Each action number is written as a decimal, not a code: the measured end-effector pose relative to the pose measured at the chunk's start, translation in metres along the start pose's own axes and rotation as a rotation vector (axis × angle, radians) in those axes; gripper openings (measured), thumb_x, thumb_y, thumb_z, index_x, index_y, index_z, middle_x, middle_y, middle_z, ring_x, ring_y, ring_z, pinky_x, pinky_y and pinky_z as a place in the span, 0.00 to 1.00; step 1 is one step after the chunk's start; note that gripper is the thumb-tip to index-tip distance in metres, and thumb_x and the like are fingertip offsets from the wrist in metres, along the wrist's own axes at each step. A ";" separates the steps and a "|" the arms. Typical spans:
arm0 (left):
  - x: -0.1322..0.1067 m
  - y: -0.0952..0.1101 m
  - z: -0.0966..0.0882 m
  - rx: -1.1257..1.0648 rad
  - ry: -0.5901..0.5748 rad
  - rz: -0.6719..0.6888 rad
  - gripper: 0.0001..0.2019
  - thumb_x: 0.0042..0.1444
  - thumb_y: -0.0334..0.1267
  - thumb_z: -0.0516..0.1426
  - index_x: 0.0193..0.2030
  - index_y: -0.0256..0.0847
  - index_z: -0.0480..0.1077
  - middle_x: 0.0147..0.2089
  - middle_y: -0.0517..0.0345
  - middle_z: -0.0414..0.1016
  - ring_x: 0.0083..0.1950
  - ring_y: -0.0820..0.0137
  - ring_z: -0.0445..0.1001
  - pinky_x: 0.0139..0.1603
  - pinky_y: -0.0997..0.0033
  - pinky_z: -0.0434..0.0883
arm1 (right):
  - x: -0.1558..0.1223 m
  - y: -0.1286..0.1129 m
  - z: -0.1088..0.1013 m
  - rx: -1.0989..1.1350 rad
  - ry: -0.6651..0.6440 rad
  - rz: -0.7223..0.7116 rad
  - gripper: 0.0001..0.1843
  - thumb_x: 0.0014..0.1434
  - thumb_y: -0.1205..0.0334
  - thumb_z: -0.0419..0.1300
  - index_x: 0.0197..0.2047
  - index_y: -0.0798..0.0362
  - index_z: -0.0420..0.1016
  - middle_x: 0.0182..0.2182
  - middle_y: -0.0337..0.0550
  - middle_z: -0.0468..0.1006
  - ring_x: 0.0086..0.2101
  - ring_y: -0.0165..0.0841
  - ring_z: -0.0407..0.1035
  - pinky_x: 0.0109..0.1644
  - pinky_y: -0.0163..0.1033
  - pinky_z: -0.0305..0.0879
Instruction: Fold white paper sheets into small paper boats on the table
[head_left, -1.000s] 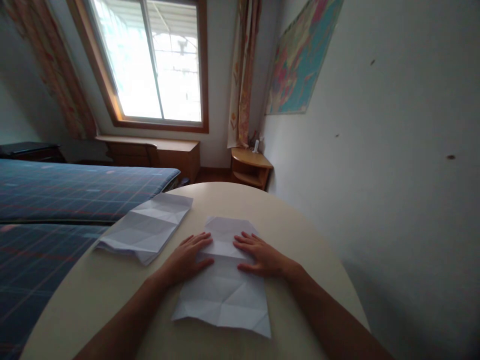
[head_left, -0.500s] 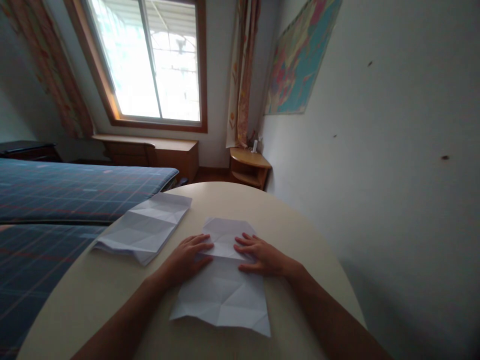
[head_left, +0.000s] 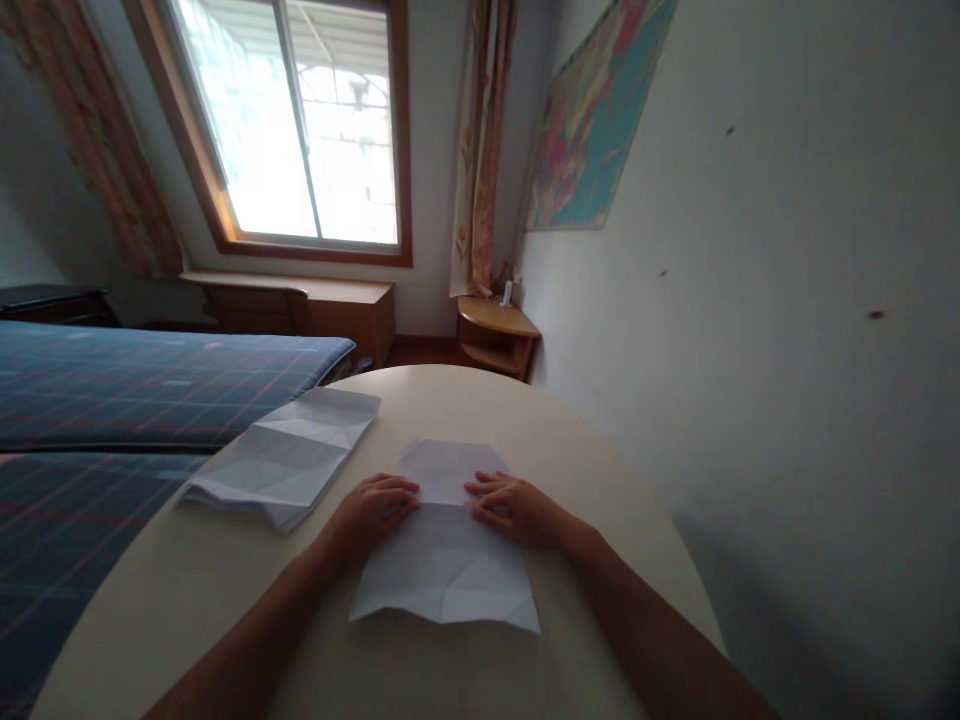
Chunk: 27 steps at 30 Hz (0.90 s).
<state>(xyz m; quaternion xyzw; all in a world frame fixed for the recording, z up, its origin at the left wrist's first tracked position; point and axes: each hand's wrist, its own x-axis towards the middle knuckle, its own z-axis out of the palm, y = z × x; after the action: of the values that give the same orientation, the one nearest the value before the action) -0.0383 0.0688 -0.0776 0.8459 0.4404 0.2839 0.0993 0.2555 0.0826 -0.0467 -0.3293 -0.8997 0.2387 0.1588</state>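
A creased white sheet of paper (head_left: 450, 560) lies in front of me on the round table, its far corners angled and its near edge lifted and uneven. My left hand (head_left: 375, 512) grips its left side, thumb and fingers brought together at a crosswise crease. On the opposite side, my right hand (head_left: 514, 508) pinches the paper at the same crease. Fold lines run across the near half. What lies under the fingertips is hidden.
More folded white paper (head_left: 289, 455) rests at the table's left edge. The cream round table (head_left: 600, 600) stands beside a bed with a blue plaid mattress (head_left: 150, 390) on the left and a white wall (head_left: 787, 420) on the right. A corner shelf (head_left: 499, 318) is behind.
Both hands have gone from spread fingers lying on the paper to thumbs and fingers drawn together at the crease. The paper's near edge has shifted away from me.
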 end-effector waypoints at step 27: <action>0.008 0.041 -0.007 -0.603 0.541 -0.515 0.19 0.55 0.57 0.55 0.39 0.41 0.64 0.37 0.52 0.79 0.35 0.63 0.80 0.30 0.69 0.73 | 0.008 0.007 0.002 0.856 0.464 0.276 0.25 0.50 0.42 0.66 0.40 0.55 0.75 0.37 0.47 0.81 0.35 0.38 0.76 0.41 0.44 0.73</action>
<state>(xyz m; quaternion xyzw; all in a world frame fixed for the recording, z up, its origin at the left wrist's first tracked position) -0.0106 0.0508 -0.0518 0.5386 0.5435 0.5753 0.2892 0.2522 0.0922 -0.0508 -0.3947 -0.6103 0.5255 0.4423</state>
